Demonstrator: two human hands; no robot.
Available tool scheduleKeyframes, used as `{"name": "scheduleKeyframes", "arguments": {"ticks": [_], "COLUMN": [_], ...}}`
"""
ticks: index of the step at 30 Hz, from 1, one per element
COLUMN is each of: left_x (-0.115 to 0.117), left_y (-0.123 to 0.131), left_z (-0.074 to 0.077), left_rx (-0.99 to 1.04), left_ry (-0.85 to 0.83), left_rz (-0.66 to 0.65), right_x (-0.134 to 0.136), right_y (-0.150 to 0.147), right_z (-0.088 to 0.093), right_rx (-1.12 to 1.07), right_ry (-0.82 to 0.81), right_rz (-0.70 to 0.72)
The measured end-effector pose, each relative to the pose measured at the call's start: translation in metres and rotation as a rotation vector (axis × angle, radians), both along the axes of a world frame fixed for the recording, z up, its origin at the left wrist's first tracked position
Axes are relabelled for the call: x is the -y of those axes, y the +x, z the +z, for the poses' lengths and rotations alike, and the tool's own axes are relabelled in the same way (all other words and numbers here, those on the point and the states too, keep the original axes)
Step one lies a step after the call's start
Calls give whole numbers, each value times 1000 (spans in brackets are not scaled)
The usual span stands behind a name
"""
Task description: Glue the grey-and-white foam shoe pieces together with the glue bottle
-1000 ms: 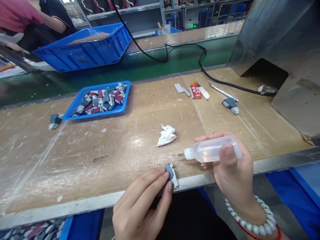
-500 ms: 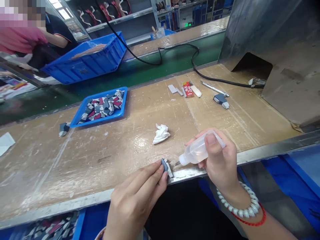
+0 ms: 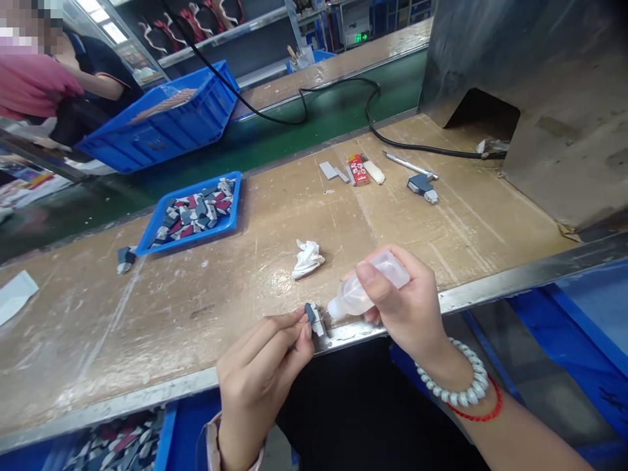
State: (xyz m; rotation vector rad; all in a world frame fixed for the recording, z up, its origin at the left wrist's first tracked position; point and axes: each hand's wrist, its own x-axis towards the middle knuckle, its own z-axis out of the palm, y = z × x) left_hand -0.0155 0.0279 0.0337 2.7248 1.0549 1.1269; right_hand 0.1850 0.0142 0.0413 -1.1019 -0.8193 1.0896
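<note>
Between the thumb and fingers of my left hand [image 3: 265,360] is a small grey-and-white block [image 3: 316,320], held at the table's metal front edge. My right hand [image 3: 407,307] is wrapped round a translucent squeeze bottle [image 3: 353,294], tilted with its nozzle down and left. The nozzle tip is very close to the block's white side; whether they touch I cannot tell. Just beyond the hands lies a crumpled white tissue [image 3: 308,259].
A blue tray [image 3: 189,243] of grey, white and maroon pieces stands at left, a loose piece [image 3: 126,259] beside it. Farther back lie a red packet [image 3: 358,170], a metal pen [image 3: 409,165] and another grey block [image 3: 422,186]. A metal housing [image 3: 549,144] stands right. A person [image 3: 93,72] sits beyond.
The bottle nozzle has come closer to the block's white side. Both hands appear slightly further left as the camera view shifts. The holds are the same.
</note>
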Motion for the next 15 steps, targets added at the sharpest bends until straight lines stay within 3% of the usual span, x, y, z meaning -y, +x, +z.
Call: {"name": "scheduleKeyframes", "arguments": {"ticks": [9,15], "left_x": [-4,-5], "left_y": [-5,-5], "left_z": [-3,-3], "left_rx": [103,164], "left_ry": [-143,-240], "left_rz": [56,65], "right_x": [-5,0], "right_y": [-3,-2], "right_z": [-17,-15], "right_rx": [-29,-13], "right_ry": [94,143], "right_rz": [55,113]}}
